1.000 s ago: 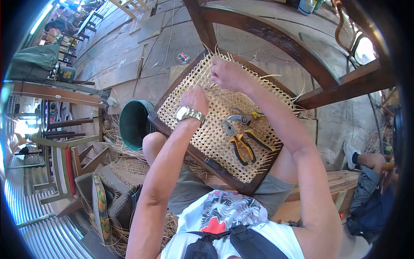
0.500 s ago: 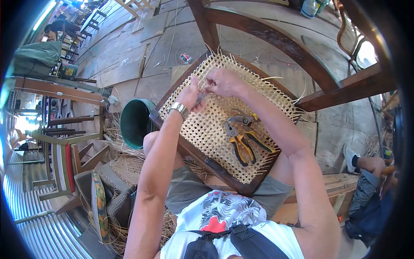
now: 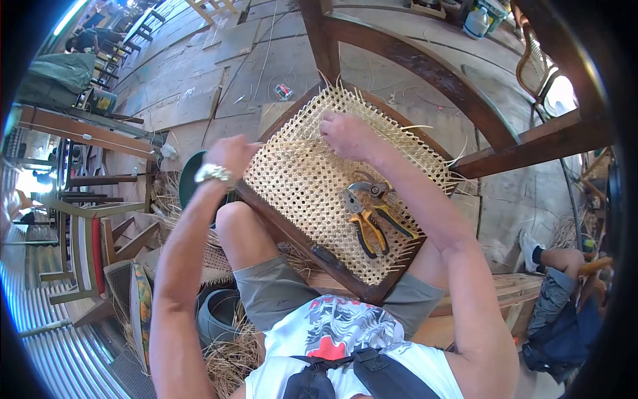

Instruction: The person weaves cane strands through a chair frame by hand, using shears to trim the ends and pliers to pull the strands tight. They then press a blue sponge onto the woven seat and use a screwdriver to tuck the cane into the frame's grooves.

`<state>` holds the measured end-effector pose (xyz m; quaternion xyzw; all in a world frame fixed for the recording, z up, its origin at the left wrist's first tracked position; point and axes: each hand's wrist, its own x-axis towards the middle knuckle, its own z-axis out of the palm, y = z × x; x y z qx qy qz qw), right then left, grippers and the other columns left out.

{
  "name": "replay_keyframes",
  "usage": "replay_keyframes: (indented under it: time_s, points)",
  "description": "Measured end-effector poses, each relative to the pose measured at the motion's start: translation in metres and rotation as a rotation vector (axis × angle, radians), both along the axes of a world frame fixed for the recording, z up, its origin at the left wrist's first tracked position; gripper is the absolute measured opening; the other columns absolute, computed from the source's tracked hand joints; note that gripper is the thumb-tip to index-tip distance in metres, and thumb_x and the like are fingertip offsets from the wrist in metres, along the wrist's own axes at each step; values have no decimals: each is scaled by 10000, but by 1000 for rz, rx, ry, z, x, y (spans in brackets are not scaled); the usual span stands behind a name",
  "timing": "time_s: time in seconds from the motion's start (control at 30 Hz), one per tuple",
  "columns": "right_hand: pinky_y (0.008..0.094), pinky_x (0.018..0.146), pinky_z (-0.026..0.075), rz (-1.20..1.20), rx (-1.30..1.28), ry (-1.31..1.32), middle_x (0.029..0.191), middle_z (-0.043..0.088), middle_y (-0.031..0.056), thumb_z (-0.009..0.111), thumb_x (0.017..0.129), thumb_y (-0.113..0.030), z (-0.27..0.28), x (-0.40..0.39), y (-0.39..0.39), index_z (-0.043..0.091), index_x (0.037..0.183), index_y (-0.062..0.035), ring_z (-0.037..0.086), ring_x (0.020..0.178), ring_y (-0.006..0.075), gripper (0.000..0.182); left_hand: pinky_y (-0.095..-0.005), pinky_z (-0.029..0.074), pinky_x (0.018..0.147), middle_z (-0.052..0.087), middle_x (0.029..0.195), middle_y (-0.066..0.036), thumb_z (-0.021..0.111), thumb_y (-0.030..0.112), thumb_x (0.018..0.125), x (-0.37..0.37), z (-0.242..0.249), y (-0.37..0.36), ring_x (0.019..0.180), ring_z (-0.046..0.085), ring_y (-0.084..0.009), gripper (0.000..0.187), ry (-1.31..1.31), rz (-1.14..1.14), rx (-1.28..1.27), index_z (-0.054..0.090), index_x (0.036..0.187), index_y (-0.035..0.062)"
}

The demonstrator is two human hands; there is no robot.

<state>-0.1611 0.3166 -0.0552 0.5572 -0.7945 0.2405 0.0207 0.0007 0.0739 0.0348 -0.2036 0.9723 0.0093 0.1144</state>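
Note:
A woven cane chair seat [image 3: 299, 193] in a dark wooden frame lies across my lap, loose strand ends sticking out along its far and right edges. My left hand [image 3: 232, 156], with a metal watch on the wrist, is out past the seat's left edge. Its fingers are closed on a pale cane strand [image 3: 286, 143] that runs over the weave towards my right hand [image 3: 349, 136]. That hand's fingers are pinched together low over the upper part of the weave, at the strand's other end. Yellow-and-black pliers [image 3: 367, 227] and pruning shears [image 3: 382, 199] rest on the cane.
The chair's dark curved back [image 3: 425, 66] rises at the far right. Beside the seat's left edge stands a green bucket [image 3: 189, 176], partly behind my left arm. Cane scraps [image 3: 232, 362] and a grey pot [image 3: 219, 316] are at lower left. Another person's leg [image 3: 561, 263] shows at right.
My left hand has moved left, away from my right hand and beyond the seat's edge, drawing the strand out. The right hand has stayed nearly in place over the weave.

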Motion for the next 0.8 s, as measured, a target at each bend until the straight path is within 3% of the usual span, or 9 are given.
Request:
replay_keyframes:
  time_s: [0.1, 0.2, 0.27, 0.3, 0.43, 0.57, 0.63, 0.67, 0.8]
  points:
    - [428, 864, 542, -37, 41, -221, 1074, 627, 140, 637, 896, -188, 4, -9, 6, 659, 1021, -72, 646, 1024, 303, 171, -533, 511, 858, 687, 1053, -244, 541, 445, 976, 51, -2, -100, 1015, 646, -427, 433, -32, 243, -192, 679, 982, 35]
    - [429, 917, 522, -115, -21, -384, 1092, 619, 152, 654, 908, -246, 12, -16, 21, 663, 1090, -76, 635, 1038, 323, 250, -476, 543, 721, 716, 915, -200, 551, 424, 981, 87, -11, -142, 824, 700, -358, 415, 214, 185, -199, 667, 947, 26]
    - [422, 956, 501, -165, -61, -277, 1117, 621, 136, 680, 902, -301, 5, -9, 23, 669, 1153, -96, 612, 1079, 328, 324, -374, 517, 563, 695, 736, -126, 563, 369, 983, 82, 10, -100, 609, 666, -218, 361, 338, 564, 397, 653, 903, 28]
    - [422, 956, 501, -161, -48, -270, 1117, 621, 136, 680, 902, -301, 8, 0, 18, 669, 1153, -96, 612, 1079, 328, 324, -297, 462, 481, 647, 632, -63, 560, 308, 979, 81, 6, -86, 498, 585, -115, 301, 392, 504, 461, 646, 887, 35]
    - [453, 1008, 458, -176, -103, 24, 1144, 628, 102, 695, 893, -285, 4, 45, -21, 679, 1162, -129, 575, 1144, 298, 311, -321, 498, 522, 665, 655, -86, 525, 276, 977, 58, -24, -50, 542, 625, -156, 294, 441, 376, 647, 642, 903, 17]
    - [436, 947, 489, -31, -138, -192, 1041, 671, 66, 672, 930, -192, 5, 40, -40, 689, 988, -87, 609, 1067, 225, 121, -434, 541, 700, 711, 842, -206, 553, 261, 949, 25, -66, -27, 761, 695, -361, 254, 473, 222, 619, 685, 985, 47]
    - [343, 805, 536, -127, -326, -1070, 929, 682, 44, 675, 944, -141, 20, 33, -39, 672, 920, -58, 643, 896, 156, 86, -486, 525, 795, 698, 925, -236, 574, 271, 933, 11, -64, 1, 890, 668, -430, 247, 455, 169, 669, 702, 1003, 71]
    - [260, 693, 527, -115, -524, -1152, 826, 663, 16, 671, 953, -105, 26, 30, -37, 670, 931, -40, 623, 752, 100, 69, -490, 528, 802, 698, 933, -242, 575, 269, 926, 4, -61, 12, 890, 672, -430, 253, 373, 154, 688, 710, 998, 69]
    - [247, 634, 475, -185, -346, -1075, 753, 620, -10, 680, 939, -128, 24, 2, -27, 696, 940, -34, 561, 690, 72, 95, -481, 543, 834, 706, 971, -238, 583, 253, 896, -24, -54, 44, 912, 689, -413, 266, 147, -1, 508, 732, 964, 43]
